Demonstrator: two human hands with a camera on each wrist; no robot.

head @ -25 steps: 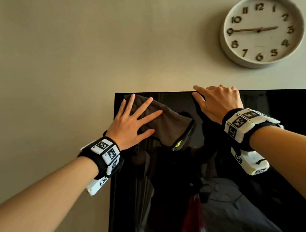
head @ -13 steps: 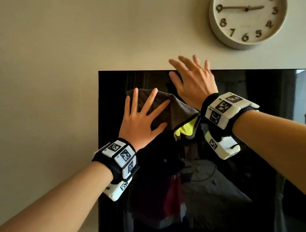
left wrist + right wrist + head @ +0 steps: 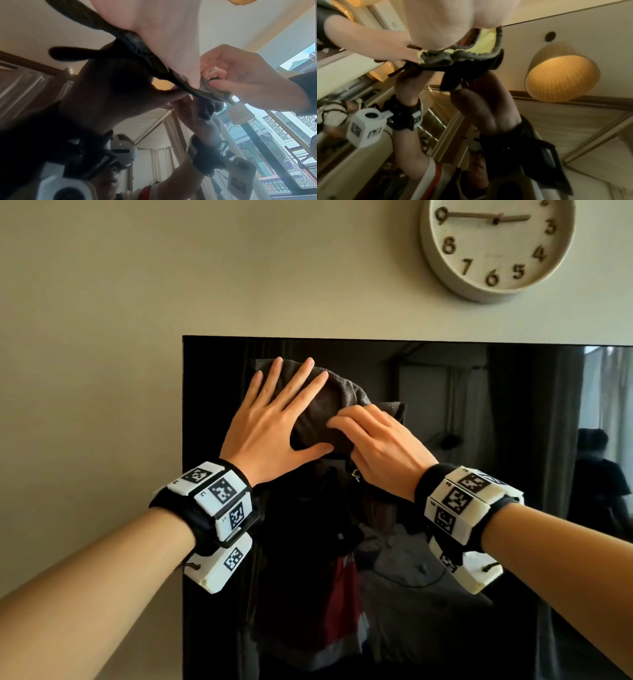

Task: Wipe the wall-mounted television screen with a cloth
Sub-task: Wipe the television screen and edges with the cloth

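The black television screen [image 3: 455, 392] hangs on the wall, its top-left corner in the head view. A dark grey cloth [image 3: 325, 412] with a yellow inner side [image 3: 486, 40] lies bunched against the upper left of the screen. My left hand [image 3: 284, 392] presses it flat to the glass with straight, spread fingers. My right hand [image 3: 349, 422] sits on the cloth's right part with curled fingers. In the left wrist view the right hand [image 3: 214, 78] pinches the cloth's edge [image 3: 212, 93] between thumb and fingers.
A round wall clock [image 3: 496, 244] hangs above the television at the upper right. Beige wall [image 3: 96, 344] runs left of the screen's edge. The glass mirrors my arms, a lit lamp [image 3: 561, 78] and a window [image 3: 274, 135].
My right hand came down from the television's top edge onto the cloth and took hold of it. The left hand stayed pressed on the cloth, which is now more bunched.
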